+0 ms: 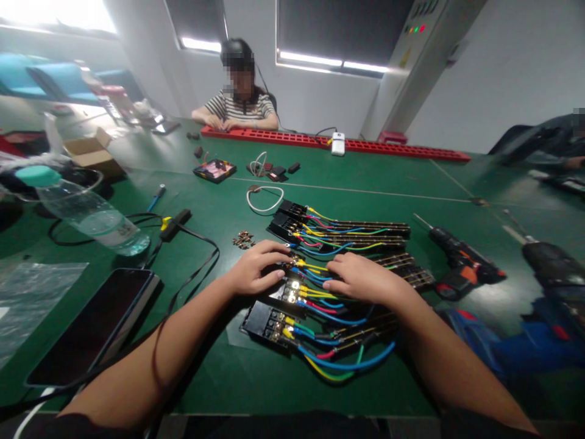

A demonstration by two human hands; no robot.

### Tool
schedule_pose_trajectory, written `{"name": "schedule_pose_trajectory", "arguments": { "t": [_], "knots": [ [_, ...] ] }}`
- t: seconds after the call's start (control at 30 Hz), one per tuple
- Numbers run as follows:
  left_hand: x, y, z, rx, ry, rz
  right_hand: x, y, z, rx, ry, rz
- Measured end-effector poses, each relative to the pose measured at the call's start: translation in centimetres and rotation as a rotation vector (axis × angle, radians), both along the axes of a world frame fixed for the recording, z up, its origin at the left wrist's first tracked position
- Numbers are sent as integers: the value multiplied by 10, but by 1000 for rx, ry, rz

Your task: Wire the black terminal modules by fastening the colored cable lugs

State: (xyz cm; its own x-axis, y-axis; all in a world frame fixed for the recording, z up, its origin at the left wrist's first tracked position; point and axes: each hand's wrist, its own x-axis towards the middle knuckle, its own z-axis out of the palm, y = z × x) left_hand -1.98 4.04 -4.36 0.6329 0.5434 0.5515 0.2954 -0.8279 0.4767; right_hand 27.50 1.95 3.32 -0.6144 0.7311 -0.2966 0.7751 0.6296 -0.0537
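Note:
Several black terminal blocks (pixel 274 320) with yellow, blue, red and green wires (pixel 340 360) lie in a row on the green table (pixel 347 183), joined to long dark strips (pixel 375 228). My left hand (pixel 256 268) rests palm down on the black end of a middle block, fingers curled over its terminals. My right hand (pixel 363 277) lies flat on the wires and strip of the same block, fingertips pointing left. The two hands almost meet. A small heap of brass screws (pixel 244 239) sits just left of the blocks.
A cordless screwdriver (pixel 461 262) lies right of the strips, another tool (pixel 555 265) further right. A phone (pixel 94 326), black cable (pixel 192 235), water bottle (pixel 86 210) and plastic bag (pixel 27 305) are on the left. A person in a striped shirt (pixel 237 103) sits at the far side behind a red rail (pixel 393 148).

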Motion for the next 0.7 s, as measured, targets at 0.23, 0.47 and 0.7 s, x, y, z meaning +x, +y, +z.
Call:
{"name": "schedule_pose_trajectory", "arguments": {
  "t": [0.23,0.47,0.7],
  "knots": [
    [-10,11,1,15,-99,552,-2,0,1,11,-33,-12],
    [-36,23,-1,-11,302,993,-3,-1,3,-2,-43,-22],
    [-26,17,-3,60,527,935,-4,-2,4,-7,-45,-27]
  ]
}}
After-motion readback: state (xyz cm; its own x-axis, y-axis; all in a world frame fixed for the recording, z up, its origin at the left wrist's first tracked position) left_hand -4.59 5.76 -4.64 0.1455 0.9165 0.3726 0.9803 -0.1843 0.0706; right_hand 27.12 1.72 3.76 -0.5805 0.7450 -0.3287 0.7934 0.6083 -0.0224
